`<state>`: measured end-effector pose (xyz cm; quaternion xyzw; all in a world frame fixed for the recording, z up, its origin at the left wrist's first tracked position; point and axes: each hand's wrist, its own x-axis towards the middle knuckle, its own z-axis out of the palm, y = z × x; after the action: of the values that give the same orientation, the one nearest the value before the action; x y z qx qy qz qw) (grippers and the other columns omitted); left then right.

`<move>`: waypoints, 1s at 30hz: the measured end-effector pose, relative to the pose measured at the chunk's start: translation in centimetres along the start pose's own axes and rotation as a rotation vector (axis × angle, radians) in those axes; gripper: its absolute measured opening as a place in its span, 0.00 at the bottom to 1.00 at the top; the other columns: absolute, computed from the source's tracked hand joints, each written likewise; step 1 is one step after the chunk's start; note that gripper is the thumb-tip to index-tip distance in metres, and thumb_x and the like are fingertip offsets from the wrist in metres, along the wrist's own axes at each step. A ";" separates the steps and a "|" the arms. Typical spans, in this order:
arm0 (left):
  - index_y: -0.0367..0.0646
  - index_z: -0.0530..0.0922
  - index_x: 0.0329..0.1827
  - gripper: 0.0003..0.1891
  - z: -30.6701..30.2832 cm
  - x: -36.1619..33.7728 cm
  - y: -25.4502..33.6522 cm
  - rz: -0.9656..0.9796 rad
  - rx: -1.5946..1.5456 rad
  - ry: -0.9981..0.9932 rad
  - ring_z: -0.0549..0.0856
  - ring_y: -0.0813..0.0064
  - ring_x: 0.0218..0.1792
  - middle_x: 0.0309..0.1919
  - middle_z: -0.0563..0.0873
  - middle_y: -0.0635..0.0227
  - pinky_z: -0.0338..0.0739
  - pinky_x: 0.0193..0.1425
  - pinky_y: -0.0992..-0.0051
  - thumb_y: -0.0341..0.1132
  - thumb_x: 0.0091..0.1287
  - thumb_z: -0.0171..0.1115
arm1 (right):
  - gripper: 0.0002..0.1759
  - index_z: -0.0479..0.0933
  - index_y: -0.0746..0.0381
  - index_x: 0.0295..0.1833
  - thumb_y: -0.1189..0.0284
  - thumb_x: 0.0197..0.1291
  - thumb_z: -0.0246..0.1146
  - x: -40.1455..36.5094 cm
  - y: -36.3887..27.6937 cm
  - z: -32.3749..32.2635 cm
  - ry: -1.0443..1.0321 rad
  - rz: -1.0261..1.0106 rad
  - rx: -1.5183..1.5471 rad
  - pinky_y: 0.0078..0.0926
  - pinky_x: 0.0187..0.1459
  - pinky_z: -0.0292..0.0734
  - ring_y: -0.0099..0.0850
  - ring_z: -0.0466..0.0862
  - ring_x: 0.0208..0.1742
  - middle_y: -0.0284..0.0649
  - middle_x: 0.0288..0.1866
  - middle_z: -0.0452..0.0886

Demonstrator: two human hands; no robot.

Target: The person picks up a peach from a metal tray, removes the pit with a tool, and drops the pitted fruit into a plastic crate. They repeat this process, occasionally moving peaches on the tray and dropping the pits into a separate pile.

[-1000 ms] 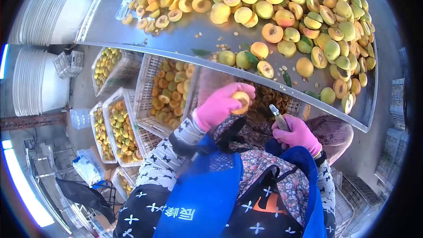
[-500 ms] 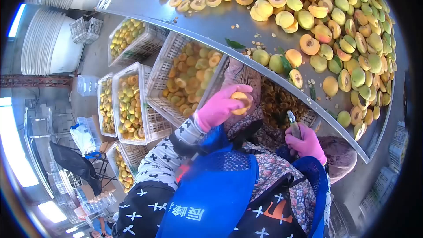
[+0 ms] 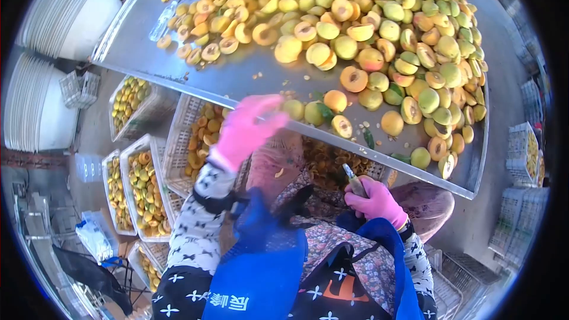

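My left hand (image 3: 250, 129), in a pink glove, is raised over the near edge of the metal table (image 3: 207, 90). Its fingers are stretched out and apart, a little blurred, and I see no fruit in them. Whole apricots (image 3: 294, 109) lie on the table just beyond the fingertips, beside a halved apricot (image 3: 342, 125). Lower down, my right hand (image 3: 377, 202), also gloved in pink, is closed round the grey handle of a small pitting knife (image 3: 354, 181), whose short metal tip points up and left.
A large heap of apricots (image 3: 391, 29) covers the table's far and right parts. Under the near edge sits a basket of brownish pits or scraps (image 3: 326, 163). Crates of apricots (image 3: 145, 192) stand at the left, near stacked white tubs (image 3: 44, 106).
My left hand has let go of the apricot piece it held and moved up and left to the table edge. My right hand keeps the knife. The view has shifted.
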<state>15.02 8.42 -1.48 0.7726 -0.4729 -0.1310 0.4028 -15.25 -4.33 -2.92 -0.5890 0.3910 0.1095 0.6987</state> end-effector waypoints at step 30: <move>0.35 0.70 0.68 0.21 10.6 -1.1 11.3 -0.165 -1.099 -0.525 0.79 0.64 0.60 0.61 0.79 0.57 0.74 0.66 0.65 0.34 0.75 0.52 | 0.19 0.78 0.65 0.53 0.70 0.58 0.71 -1.3 -2.5 -1.5 0.567 -0.667 0.212 0.28 0.38 0.79 0.28 0.82 0.32 0.39 0.34 0.82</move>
<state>1.21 1.44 -0.09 0.4277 -0.3583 -0.5724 0.6009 -15.23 -6.00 -0.25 -0.6147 0.3649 -0.3281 0.6175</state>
